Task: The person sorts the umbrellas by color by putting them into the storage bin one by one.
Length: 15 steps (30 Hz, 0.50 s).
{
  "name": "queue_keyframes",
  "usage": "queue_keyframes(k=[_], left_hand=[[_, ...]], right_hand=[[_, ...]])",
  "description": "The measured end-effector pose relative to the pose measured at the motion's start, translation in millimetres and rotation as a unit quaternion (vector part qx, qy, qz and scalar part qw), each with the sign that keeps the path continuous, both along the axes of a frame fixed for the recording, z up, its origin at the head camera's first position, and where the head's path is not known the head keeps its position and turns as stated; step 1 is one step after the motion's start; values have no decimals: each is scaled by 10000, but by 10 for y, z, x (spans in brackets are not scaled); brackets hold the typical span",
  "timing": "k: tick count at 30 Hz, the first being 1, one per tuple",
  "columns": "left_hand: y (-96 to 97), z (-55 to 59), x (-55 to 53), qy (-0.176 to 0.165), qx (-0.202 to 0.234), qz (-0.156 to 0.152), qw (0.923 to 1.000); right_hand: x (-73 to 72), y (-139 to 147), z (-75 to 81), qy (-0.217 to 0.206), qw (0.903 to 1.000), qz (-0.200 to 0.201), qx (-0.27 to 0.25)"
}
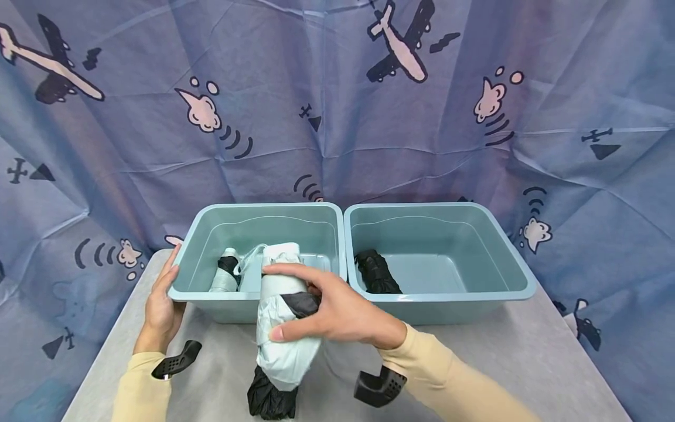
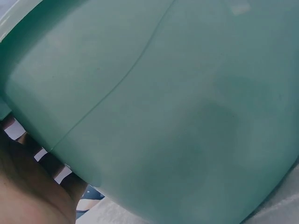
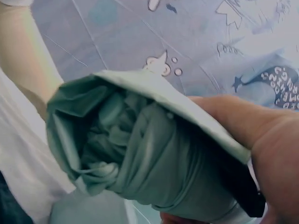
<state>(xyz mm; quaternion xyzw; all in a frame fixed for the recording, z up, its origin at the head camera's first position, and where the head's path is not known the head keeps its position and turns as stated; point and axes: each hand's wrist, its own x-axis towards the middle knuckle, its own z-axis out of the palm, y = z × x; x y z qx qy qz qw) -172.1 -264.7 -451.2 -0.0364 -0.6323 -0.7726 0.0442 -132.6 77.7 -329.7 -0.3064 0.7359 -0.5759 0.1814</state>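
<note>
My right hand [image 1: 337, 305] grips a folded umbrella [image 1: 285, 346] in front of the left bin, thumb on one side and fingers on the other. The umbrella has a white handle end, pale mint fabric and a black band. In the right wrist view, bunched cloth of the umbrella [image 3: 145, 144] fills the near end. Gathered black fabric [image 1: 271, 395] shows below it; whether it belongs to the same umbrella I cannot tell. My left hand [image 1: 160, 310] rests with fairly straight fingers against the outer left side of the left bin [image 1: 258, 212].
Inside the left bin lies another white-and-black folded umbrella [image 1: 227, 272] with a pale cord. The right bin [image 1: 422, 298] stands alongside and holds a black folded umbrella [image 1: 377, 272]. Both are on a grey table [image 1: 527, 363], with a patterned blue curtain [image 1: 285, 117] behind.
</note>
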Motion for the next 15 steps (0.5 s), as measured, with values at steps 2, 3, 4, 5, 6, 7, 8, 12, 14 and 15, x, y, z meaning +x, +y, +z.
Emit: queue_keyframes(k=[2,3,4,5,6,7,8,12,14,15], left_hand=[[-5,-3,0,25,36,-14,10000],[-7,-3,1,38,48,-27,10000],[-10,-5,0,52,44,-34,10000],[-12,-5,1,61,44,-41,10000],[-14,-6,0,68,65,-54,9999],[-17,-7,1,77,70,-73,9999],[-19,-7,1,80,66,-76,9999],[-23,-7,-2,62,80,-83,9999],[-21,-8,-4,37,84,-73,9999],[-19,-8,-5,23,85,-70,9999]], right_hand=[[-137,-84,22,-135,9998,-113,-4],[-206,-127,28,-174,9997,-163,-20],[-276,-170,30,-244,9995,-195,-57],[-345,-216,31,-291,9993,-234,-78],[-416,-262,29,-342,9990,-248,-126],[-487,-308,26,-386,9988,-257,-163],[-558,-353,22,-445,9985,-263,-194],[-819,-526,1,-663,9969,-389,-158],[-928,-609,-17,-771,9955,-540,-52],[-975,-649,-26,-811,9947,-631,25]])
